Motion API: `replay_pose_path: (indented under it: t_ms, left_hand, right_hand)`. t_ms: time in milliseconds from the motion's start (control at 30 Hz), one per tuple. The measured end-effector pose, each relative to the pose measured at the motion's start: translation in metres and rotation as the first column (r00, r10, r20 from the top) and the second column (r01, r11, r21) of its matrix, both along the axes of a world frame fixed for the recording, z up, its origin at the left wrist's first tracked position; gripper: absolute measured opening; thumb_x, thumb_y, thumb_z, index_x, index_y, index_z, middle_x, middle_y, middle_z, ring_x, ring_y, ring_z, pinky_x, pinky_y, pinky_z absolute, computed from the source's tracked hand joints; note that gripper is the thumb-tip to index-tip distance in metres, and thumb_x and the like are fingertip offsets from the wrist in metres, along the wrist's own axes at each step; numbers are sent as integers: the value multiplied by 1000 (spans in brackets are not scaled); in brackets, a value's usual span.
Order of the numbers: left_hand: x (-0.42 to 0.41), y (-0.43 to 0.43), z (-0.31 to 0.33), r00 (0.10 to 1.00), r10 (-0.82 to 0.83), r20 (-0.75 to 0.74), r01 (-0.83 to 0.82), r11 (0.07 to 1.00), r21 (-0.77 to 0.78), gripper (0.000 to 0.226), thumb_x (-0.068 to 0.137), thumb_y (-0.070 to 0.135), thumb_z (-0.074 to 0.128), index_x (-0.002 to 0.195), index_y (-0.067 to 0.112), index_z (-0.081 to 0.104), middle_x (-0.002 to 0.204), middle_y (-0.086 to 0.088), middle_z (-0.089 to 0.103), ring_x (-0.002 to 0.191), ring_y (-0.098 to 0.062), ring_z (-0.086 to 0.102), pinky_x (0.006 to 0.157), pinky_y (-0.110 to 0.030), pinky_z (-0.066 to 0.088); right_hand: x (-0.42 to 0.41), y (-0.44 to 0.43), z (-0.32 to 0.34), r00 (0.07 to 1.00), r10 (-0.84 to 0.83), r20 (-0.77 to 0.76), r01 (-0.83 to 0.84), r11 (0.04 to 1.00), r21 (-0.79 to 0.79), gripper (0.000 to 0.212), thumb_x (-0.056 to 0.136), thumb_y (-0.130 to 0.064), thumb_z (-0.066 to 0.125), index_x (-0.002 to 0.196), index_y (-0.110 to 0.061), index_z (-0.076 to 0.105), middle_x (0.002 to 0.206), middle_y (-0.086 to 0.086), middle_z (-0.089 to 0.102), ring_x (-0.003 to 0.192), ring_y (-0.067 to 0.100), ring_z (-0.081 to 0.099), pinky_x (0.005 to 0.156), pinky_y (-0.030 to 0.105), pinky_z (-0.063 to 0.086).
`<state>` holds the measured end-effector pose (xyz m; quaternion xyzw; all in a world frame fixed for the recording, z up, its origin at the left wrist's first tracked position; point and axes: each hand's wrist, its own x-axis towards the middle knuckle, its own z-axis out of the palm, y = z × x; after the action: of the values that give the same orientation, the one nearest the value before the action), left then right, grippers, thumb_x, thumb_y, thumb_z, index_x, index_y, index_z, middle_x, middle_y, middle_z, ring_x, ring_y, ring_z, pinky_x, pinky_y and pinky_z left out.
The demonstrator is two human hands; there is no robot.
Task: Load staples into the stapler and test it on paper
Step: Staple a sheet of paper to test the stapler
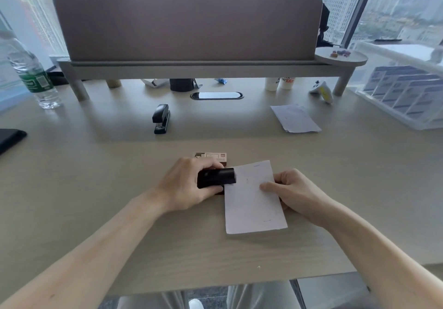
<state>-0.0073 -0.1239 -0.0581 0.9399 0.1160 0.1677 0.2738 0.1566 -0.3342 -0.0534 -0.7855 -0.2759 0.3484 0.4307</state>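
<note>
In the head view our left hand [185,185] curls round the black stapler [217,177], near-centre on the tabletop [96,201], its mouth over the left edge of the paper [254,203]; our right hand [297,193] pinches the right edge. We judge the stapler rigid, best gripped across its body; the paper flimsy.

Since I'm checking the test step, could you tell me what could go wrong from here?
The stapler overlaps the paper only near its upper left corner, so the staple may land at the edge or miss. The right grip pinches just the right edge, so the sheet could pivot. The staple box sits close behind the left grip and might get knocked.
</note>
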Motion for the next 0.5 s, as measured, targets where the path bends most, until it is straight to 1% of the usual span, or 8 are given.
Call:
replay_pose_path:
  t_ms: [67,167,267,333,367,433,467,500]
  left_hand:
    - [0,3,-2,1000,2,14,-1,1000,-18,35,79,29,87,112,30,75,102,15,78,94,-6,71,87,-29,54]
    - [-1,4,-2,1000,5,22,-5,1000,-10,33,80,27,87,111,29,75,99,16,77,90,-4,69,83,-22,51]
    - [-4,5,-1,999,27,18,-27,1000,3,33,80,27,87,111,27,75,95,14,77,86,-6,68,77,-12,46]
    - [-5,5,0,999,37,21,-38,999,4,34,80,28,87,112,26,75,95,14,77,85,-6,68,76,-9,44]
    - [-6,4,0,999,36,26,-36,999,1,35,79,29,87,112,27,75,96,14,77,87,-6,68,77,-9,44]
    - [-7,4,-1,999,36,31,-35,999,-20,40,78,34,88,115,29,73,101,15,76,92,-4,69,81,-10,46]
    - [-7,4,-1,998,43,35,-41,998,-38,42,78,38,87,116,31,72,104,16,76,95,-1,68,84,-10,47]
    - [-7,3,0,997,59,56,-55,997,-62,42,79,41,85,117,32,71,105,17,75,98,1,67,86,-11,47]
  right_hand:
    - [0,-1,1,1000,0,-9,0,1000,10,22,102,-16,60,100,-11,82,92,3,84,83,21,82,68,29,60]
    - [-1,-2,2,1000,4,-22,-4,999,43,21,102,-14,60,103,-12,81,94,2,84,86,19,82,70,29,62]
    - [0,-4,2,999,4,-37,-1,996,85,21,103,-13,60,106,-15,80,98,1,84,89,19,81,76,31,65]
    - [0,-5,2,998,4,-60,3,994,109,21,104,-12,59,107,-16,79,99,1,84,90,19,81,79,32,66]
    - [0,-6,3,997,-5,-83,15,992,123,21,104,-12,59,106,-15,79,99,2,84,90,20,81,79,33,66]
    - [2,-8,4,991,-39,-127,59,986,156,20,104,-12,59,106,-13,79,98,5,84,86,20,82,73,31,66]
    - [3,-10,5,990,-60,-131,82,982,170,19,104,-12,59,107,-12,78,98,6,84,84,20,81,70,31,66]
    - [5,-12,6,990,-86,-115,106,978,182,19,104,-12,60,108,-11,78,97,7,84,82,21,81,70,33,66]
